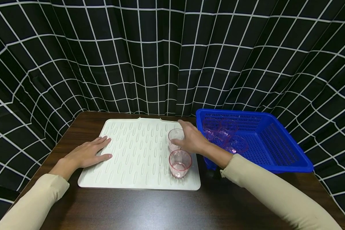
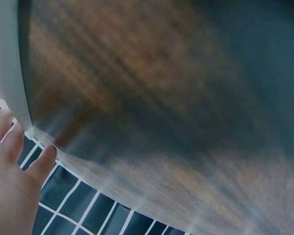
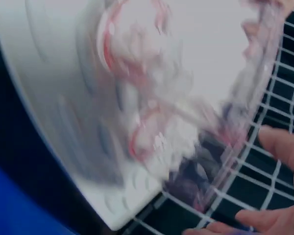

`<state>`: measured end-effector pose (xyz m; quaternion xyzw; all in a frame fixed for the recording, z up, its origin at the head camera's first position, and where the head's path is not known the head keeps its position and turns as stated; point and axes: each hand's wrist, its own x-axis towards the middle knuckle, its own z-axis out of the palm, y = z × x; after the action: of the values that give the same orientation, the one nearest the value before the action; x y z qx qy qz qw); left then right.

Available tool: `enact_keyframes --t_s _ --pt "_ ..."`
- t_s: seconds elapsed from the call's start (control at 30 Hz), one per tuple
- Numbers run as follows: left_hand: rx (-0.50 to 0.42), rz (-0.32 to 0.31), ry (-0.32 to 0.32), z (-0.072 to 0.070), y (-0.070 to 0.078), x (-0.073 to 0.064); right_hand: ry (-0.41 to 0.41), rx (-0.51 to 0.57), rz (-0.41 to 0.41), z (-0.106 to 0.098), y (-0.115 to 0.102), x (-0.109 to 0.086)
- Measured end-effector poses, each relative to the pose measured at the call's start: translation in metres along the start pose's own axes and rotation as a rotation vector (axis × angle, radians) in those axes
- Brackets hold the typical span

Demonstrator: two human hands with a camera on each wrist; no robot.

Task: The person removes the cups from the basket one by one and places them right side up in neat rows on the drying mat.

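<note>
A white ridged board (image 1: 138, 153) lies on the brown table. On its left edge rests my left hand (image 1: 87, 153), fingers straight and thumb spread. Two clear, pink-tinted glasses stand upright along the board's right side: a near glass (image 1: 179, 166) and a far glass (image 1: 173, 134). At the far glass is my right hand (image 1: 192, 137), its thumb overlapping the glass and its fingers extended behind. In the right wrist view the thumb and fingers (image 3: 284, 142) are spread apart beside blurred clear, pink-tinted glassware (image 3: 220, 122). The left wrist view shows my hand by the board's edge.
To the right stands a blue perforated basket (image 1: 290, 145), with several pink-tinted glasses (image 1: 221, 131) grouped at its left end. A black curtain (image 1: 149, 57) with a white grid hangs behind the table (image 1: 126, 207) and around its sides.
</note>
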<state>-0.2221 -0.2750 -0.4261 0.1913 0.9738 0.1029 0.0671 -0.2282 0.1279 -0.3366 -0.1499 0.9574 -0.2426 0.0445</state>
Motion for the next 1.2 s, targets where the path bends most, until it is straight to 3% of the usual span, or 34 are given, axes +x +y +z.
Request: enact_keyframes --t_s 0.23,0.47,0.97,1.2 --pt "-0.003 0.0 -0.002 0.001 -0.002 0.0 0.006 0.08 -0.11 -0.045 0.007 -0.003" --pt "-0.001 0.0 0.004 0.0 -0.002 0.0 0.006 0.098 -0.107 -0.08 0.025 -0.011" --pt "0.007 -0.007 -0.004 0.0 -0.001 0.0 -0.007 0.073 -0.083 -0.106 0.087 -0.031" --pt "0.009 -0.011 -0.008 0.0 -0.002 0.0 -0.07 0.096 -0.117 -0.116 0.118 -0.039"
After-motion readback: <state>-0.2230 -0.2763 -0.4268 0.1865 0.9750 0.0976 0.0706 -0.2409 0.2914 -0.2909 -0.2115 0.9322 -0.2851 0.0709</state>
